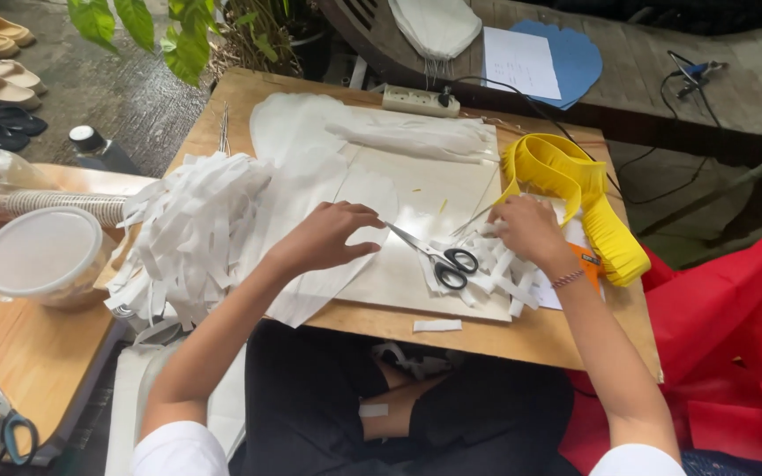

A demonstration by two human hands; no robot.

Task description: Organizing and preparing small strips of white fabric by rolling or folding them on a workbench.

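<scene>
My left hand [326, 236] rests palm down on a white, leaf-shaped paper sheet [310, 167] in the middle of the low wooden table [522, 339], fingers curled, nothing visibly gripped. My right hand [529, 229] presses on a small pile of white paper strips [496, 273] to the right, fingers closed among them. Black-handled scissors [438, 256] lie between the two hands, blades pointing toward my left hand. A big heap of cut white strips [187, 229] lies left of my left hand.
A folded yellow fringed band [575, 189] sits at the table's right. A white power strip [421, 101] lies at the far edge. Left stands a side table with a lidded plastic tub [41, 256], stacked paper cups and blue-handled scissors [2, 423]. Red fabric [734, 335] covers the floor right.
</scene>
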